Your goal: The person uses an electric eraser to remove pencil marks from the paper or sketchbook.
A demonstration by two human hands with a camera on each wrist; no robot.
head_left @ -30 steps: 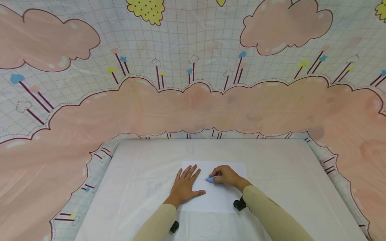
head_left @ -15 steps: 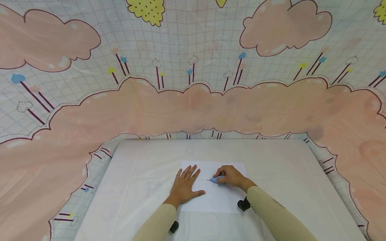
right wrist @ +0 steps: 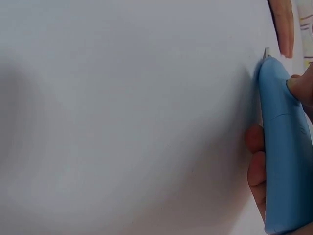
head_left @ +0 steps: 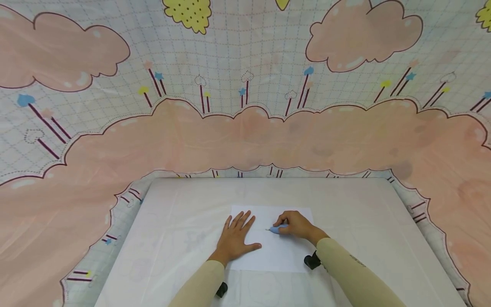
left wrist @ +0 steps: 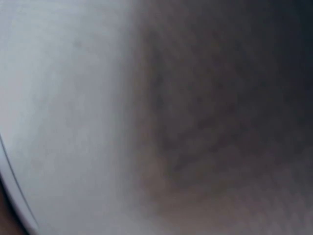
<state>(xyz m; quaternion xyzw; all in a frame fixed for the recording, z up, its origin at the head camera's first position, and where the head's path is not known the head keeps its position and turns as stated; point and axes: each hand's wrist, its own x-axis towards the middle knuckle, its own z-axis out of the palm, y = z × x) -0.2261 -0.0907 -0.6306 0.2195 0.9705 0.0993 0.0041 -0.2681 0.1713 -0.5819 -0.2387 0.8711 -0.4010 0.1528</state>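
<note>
A white sheet of paper (head_left: pixel 278 256) lies on the white-covered table. My left hand (head_left: pixel 235 239) rests on its left part with fingers and thumb spread. My right hand (head_left: pixel 297 224) grips a light blue handheld tool (right wrist: pixel 283 147) with a rounded body and a small metal tip. In the head view, the tool (head_left: pixel 279 229) lies low over the paper, its tip pointing left toward my left hand. The right wrist view shows a finger pressed on a round button near its front. Whether the tip touches the paper I cannot tell. The left wrist view is too blurred to show details.
The white-covered table (head_left: pixel 184 221) extends around the sheet on all sides. Behind and beside it hangs a patterned cloth (head_left: pixel 238 138) with peach clouds. A black wrist camera (head_left: pixel 312 260) is on my right wrist, another black camera (head_left: pixel 222 290) on my left.
My right hand has slid a little to the right over the paper with the blue tool, more slowly in the last half second. My left hand stays in place.
</note>
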